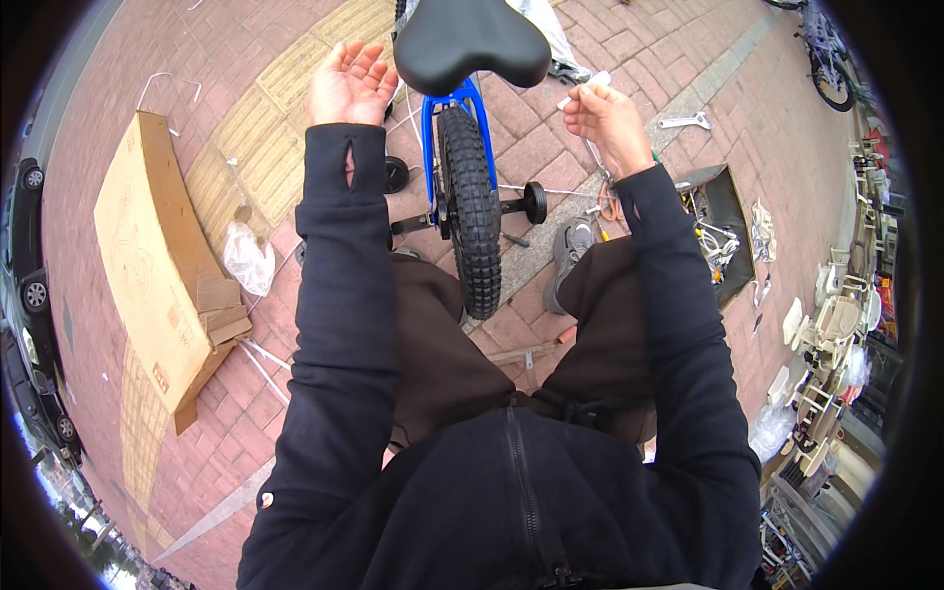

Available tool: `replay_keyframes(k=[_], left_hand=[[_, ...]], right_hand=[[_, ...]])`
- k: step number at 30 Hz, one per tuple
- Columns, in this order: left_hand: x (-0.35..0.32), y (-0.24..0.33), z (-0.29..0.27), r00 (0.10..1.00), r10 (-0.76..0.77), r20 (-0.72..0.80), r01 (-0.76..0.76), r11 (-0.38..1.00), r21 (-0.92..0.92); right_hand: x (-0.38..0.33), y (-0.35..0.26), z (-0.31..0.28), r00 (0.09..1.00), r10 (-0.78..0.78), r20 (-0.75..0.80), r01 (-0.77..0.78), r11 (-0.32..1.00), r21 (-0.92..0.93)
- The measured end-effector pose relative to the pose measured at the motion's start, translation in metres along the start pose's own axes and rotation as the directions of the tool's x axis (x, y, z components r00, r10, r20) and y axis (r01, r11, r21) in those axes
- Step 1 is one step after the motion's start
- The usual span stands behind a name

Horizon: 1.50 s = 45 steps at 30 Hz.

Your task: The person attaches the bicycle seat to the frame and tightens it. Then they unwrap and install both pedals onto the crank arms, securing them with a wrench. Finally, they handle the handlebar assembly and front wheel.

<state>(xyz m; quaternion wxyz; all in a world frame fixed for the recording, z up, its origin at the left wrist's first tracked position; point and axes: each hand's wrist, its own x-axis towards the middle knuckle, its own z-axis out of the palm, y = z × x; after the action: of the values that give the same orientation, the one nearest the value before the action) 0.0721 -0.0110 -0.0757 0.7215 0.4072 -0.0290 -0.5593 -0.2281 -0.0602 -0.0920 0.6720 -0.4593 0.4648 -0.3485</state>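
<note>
A small blue bicycle stands between my legs, its black saddle (472, 44) nearest the top and its knobby rear tyre (470, 211) pointing toward me. A training wheel (534, 203) sits out on the tyre's right, and another (395, 174) shows on the left. My left hand (351, 87) is held palm up beside the saddle, fingers loosely spread and nothing in them. To the right of the saddle, my right hand (612, 120) pinches a small white piece (598, 79), too small to tell its kind. Neither hand appears to touch the bicycle.
A cardboard box (147, 256) lies on the brick paving at the left, with a clear plastic bag (248, 259) beside it. On the right are a wrench (685, 121) and an open toolbox (736, 231) full of tools. Child seats (836, 320) line the far right; parked cars (34, 285) stand far left.
</note>
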Motion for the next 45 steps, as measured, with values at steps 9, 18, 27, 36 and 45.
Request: replay_keyframes(k=[9, 18, 27, 36, 45], left_hand=[[-0.022, -0.018, 0.029, 0.907, -0.155, 0.392, 0.137, 0.988, 0.073], [-0.003, -0.027, 0.036, 0.923, -0.054, 0.380, 0.107, 0.987, -0.118], [0.002, -0.048, 0.075, 0.863, 0.007, 0.505, 0.116, 0.970, -0.213], [-0.008, -0.081, 0.093, 0.784, -0.063, 0.618, 0.201, 0.967, -0.157], [-0.014, -0.099, 0.116, 0.830, -0.094, 0.549, 0.134, 0.990, -0.033]], right_hand=[[0.006, -0.034, 0.066, 0.879, -0.170, 0.446, 0.058, 0.965, 0.254], [0.009, -0.053, 0.081, 0.968, -0.079, 0.236, 0.001, 0.949, 0.315], [0.040, -0.080, 0.051, 0.979, -0.071, 0.193, 0.006, 0.949, 0.316], [0.047, -0.082, 0.002, 0.985, -0.034, 0.171, 0.006, 0.987, 0.161], [0.035, -0.079, -0.022, 0.996, -0.034, -0.077, 0.028, 0.997, -0.068]])
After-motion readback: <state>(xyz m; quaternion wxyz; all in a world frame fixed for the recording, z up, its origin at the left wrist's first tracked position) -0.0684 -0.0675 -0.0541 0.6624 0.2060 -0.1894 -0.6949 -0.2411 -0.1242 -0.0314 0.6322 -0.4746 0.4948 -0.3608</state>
